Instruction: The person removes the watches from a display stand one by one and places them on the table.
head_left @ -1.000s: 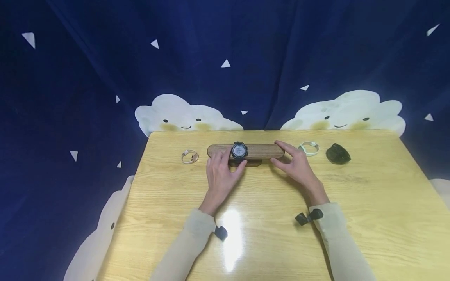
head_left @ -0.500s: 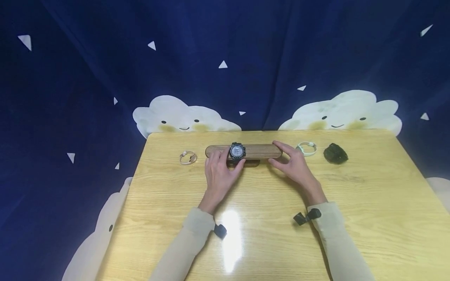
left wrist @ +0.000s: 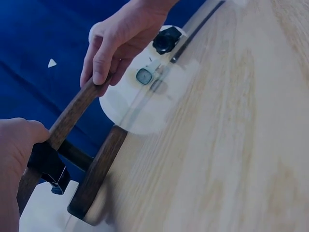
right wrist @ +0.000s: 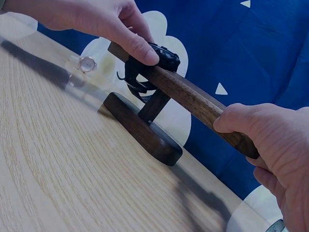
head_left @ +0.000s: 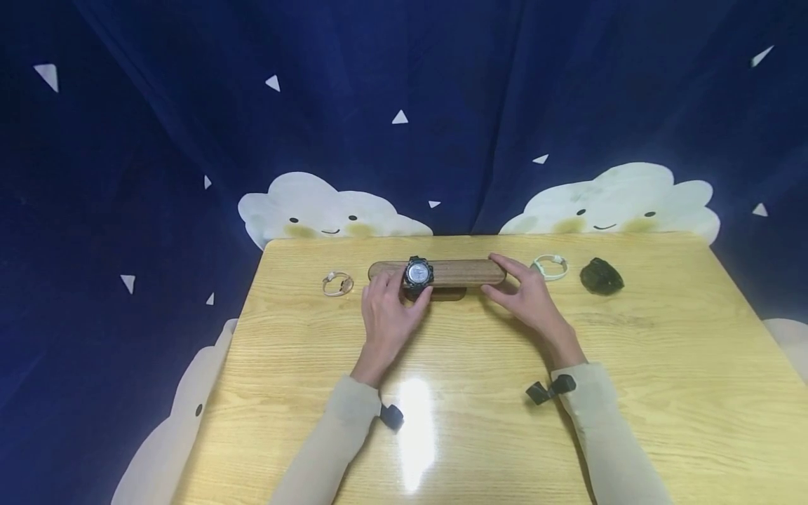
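A black watch (head_left: 419,272) with a round face sits around the bar of a dark wooden watch stand (head_left: 467,272), left of the bar's middle. My left hand (head_left: 386,319) holds the watch, with thumb at its near side and fingers at the bar. The right hand (head_left: 533,301) grips the bar's right end between thumb and fingers. In the right wrist view the watch's strap (right wrist: 140,89) hangs below the bar, and a post joins the bar to the stand's base (right wrist: 145,130).
Left of the stand lies a watch with a pale strap (head_left: 338,283). To the right is a white watch (head_left: 551,266) with a squarish face, then a dark lumpy thing (head_left: 602,276) of unclear kind. The wooden table (head_left: 480,421) ends at a blue curtain (head_left: 467,105).
My left hand and the black watch have slid a little left along the bar. The right hand keeps its grip on the bar's end. The head view has shifted slightly.
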Tool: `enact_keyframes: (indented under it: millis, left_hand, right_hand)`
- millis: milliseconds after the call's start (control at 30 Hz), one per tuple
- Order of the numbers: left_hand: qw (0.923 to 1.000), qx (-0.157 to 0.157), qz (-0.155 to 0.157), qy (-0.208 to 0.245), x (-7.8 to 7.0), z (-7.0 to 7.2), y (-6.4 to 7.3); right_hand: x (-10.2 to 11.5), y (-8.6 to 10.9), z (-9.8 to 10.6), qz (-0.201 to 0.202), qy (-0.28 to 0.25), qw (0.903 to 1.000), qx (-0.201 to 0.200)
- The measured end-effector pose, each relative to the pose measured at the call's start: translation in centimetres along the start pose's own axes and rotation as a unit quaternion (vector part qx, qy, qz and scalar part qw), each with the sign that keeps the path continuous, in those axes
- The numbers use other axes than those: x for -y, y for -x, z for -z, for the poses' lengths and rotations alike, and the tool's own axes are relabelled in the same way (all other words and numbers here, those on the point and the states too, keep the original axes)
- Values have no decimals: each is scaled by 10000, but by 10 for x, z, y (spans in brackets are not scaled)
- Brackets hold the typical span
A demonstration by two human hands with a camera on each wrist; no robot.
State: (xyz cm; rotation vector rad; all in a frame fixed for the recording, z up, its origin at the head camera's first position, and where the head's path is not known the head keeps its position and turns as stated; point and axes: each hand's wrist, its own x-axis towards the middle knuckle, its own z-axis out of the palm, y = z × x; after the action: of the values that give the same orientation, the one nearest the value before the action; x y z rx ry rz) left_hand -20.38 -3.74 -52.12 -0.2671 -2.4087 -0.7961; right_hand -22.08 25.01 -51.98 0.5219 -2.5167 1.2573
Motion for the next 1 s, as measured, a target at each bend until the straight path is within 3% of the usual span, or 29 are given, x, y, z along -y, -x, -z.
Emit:
enact_keyframes:
  millis: [667,1000]
  left_hand:
    - [9995,-202,-225,-7,9,8,0]
    - [9998,-86,-90,-121,12,14,-4]
  right_hand:
    - [1,3,1,30,26,10000,-27]
    - [2,0,0,18,-47,10000,0]
